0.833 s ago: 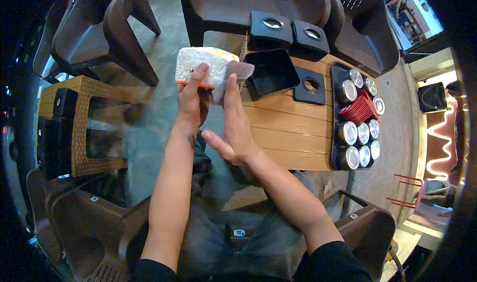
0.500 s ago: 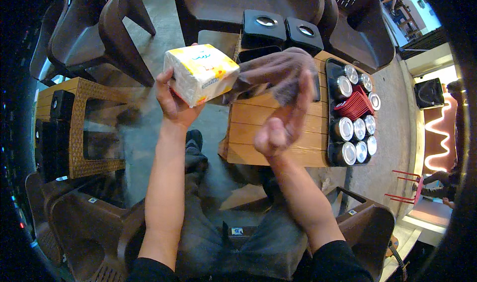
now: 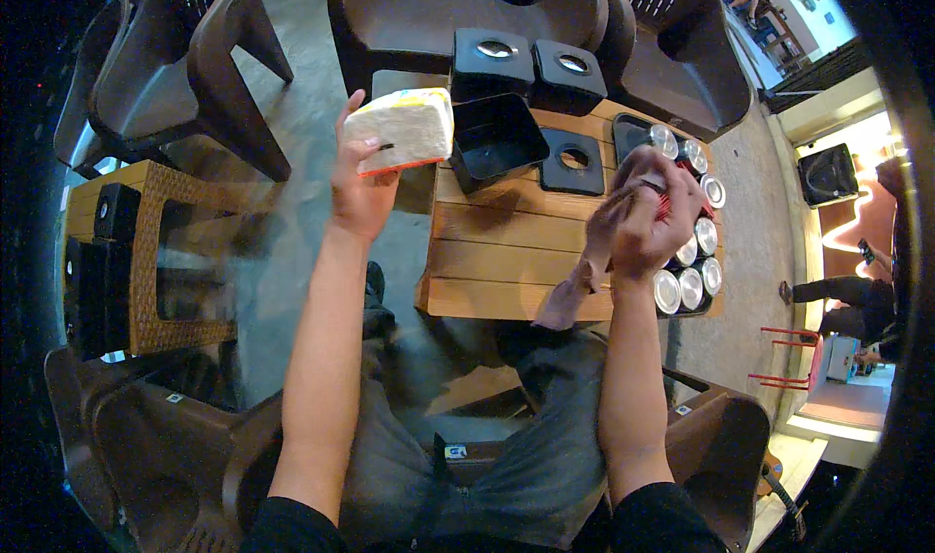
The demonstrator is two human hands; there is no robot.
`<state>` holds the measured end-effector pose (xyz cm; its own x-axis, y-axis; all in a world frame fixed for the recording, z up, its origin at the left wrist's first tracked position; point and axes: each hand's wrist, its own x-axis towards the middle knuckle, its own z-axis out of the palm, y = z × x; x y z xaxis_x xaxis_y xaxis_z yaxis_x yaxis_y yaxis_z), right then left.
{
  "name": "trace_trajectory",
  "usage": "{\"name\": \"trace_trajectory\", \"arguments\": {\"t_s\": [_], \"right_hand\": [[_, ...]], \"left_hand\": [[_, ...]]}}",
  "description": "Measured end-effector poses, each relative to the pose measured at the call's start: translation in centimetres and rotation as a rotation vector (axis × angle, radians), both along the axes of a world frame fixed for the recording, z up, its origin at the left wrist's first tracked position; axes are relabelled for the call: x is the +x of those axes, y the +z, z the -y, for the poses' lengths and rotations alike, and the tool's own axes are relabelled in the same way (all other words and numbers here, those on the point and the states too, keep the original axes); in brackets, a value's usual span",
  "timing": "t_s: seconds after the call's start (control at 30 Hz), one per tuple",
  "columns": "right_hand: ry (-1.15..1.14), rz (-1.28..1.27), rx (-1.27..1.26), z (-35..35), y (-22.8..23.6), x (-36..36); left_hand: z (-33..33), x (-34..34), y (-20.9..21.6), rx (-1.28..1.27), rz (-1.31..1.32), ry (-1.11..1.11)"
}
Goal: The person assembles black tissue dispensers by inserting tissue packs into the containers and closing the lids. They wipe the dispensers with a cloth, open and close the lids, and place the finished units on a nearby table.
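Note:
In my left hand (image 3: 362, 185) is a plastic-wrapped pack of tissues (image 3: 404, 132), white with yellow and orange, held up left of the wooden table (image 3: 487, 261). My right hand (image 3: 657, 217) grips a greyish-brown cloth (image 3: 587, 266), whose loose end hangs down near the table's front edge. Beside the pack stands an open black box (image 3: 497, 144). Right of that box lies its likely lid, a flat black panel (image 3: 573, 160) with a round hole. Two closed black tissue boxes (image 3: 492, 58) (image 3: 570, 74) stand behind.
Under and beyond my right hand, a black tray (image 3: 633, 129) carries several silver-lidded jars (image 3: 690, 288) and something red, partly hidden. Brown plastic chairs (image 3: 467, 12) surround the table. A second low table (image 3: 151, 251) with black boxes is at left. A person (image 3: 857, 305) is at far right.
My right hand has moved right and down with the cloth, uncovering the open box and the holed panel. My left hand has tipped the tissue pack so its plain side faces me.

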<state>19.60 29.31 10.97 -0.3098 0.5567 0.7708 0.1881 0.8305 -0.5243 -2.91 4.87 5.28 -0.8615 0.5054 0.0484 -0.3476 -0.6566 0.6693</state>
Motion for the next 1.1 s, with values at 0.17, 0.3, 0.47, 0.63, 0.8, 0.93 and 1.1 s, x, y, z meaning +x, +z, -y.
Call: {"name": "trace_trajectory", "arguments": {"t_s": [0.17, 0.3, 0.47, 0.63, 0.8, 0.93, 1.1], "right_hand": [[0.025, 0.526, -0.358, -2.1, -2.3, -0.1], [0.036, 0.773, -0.282, -2.9, -4.3, -0.8], [0.028, 0.87, -0.327, -3.8, -6.9, -1.2], [-0.018, 0.853, -0.314, -4.5, -9.6, -2.2], [0.001, 0.925, -0.307, -4.0, -10.0, -2.7], [0.031, 1.021, -0.321, -3.6, -8.5, -3.0], [-0.046, 1.057, -0.369, -3.2, -7.8, -3.7]], "left_hand": [[-3.3, 1.6, 0.1, -0.234, -0.432, 0.241], [-7.0, 3.4, -0.9, -0.339, -0.593, 0.418], [-8.9, 3.8, -2.7, -0.835, -1.056, 0.615], [-8.1, 3.4, -3.4, -0.971, -1.155, 0.361], [-8.3, 3.8, -3.6, -0.99, -1.19, 0.413], [-8.5, 4.0, -4.2, -1.035, -1.128, 0.413], [-8.3, 3.7, -4.4, -1.068, -1.097, 0.373]]}}
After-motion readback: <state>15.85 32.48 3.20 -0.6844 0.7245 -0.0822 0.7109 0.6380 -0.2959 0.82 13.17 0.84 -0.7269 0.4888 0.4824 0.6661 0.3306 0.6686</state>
